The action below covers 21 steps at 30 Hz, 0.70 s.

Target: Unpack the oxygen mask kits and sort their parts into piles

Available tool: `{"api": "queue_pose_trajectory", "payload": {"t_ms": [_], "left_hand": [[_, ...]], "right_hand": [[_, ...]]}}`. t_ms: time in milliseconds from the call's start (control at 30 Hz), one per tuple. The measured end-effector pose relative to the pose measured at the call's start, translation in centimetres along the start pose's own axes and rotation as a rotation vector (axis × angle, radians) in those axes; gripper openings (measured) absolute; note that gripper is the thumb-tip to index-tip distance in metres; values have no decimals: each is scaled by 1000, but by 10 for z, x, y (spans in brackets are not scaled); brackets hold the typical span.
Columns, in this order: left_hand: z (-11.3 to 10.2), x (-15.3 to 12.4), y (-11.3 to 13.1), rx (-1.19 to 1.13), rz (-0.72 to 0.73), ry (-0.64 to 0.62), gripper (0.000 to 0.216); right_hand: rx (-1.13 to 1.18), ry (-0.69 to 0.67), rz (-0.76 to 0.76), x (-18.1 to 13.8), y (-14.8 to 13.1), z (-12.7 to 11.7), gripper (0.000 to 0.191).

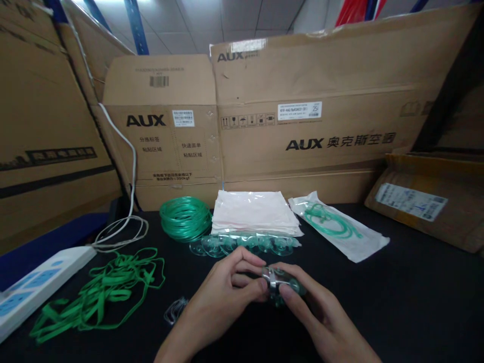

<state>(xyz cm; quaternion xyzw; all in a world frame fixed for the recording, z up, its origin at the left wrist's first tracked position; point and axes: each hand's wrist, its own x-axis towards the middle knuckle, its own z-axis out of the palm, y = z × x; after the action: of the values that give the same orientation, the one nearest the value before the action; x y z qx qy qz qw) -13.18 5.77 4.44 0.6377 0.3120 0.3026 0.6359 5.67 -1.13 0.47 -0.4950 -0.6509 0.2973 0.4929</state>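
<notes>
Near the front middle of the black table, both hands are on a small translucent green face mask (287, 278) with a shiny metal strip (271, 280) across it. My left hand (235, 292) is closed, its thumb and fingers pinching the mask's left side by the strip. From the right, my right hand (312, 300) grips the mask between thumb and fingers, covering much of it. Just beyond the hands lies a row of similar clear green masks (245, 244). A small heap of thin metal strips (176, 309) sits beside my left forearm.
A coil of green tubing (185, 218), a stack of white pouches (254, 212) and a packaged green tube (336, 226) lie at the back. Loose green elastic cord (102, 292) and a white power strip (41, 285) are on the left. Cardboard boxes (340, 96) wall the table's rear.
</notes>
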Motion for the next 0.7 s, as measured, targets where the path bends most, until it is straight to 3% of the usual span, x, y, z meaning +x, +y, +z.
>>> {"api": "queue_pose_trajectory", "payload": {"t_ms": [300,600,700], "left_hand": [[3,0,-6,95,38,14,26],[8,4,-7,177,78,56,22],[9,3,-1,254,106,128,21]], "right_hand": [[-23,20,-3,4,5,4,19],[1,-1,72,5,0,5,22],[11,37,105,5,1,4,23]]}}
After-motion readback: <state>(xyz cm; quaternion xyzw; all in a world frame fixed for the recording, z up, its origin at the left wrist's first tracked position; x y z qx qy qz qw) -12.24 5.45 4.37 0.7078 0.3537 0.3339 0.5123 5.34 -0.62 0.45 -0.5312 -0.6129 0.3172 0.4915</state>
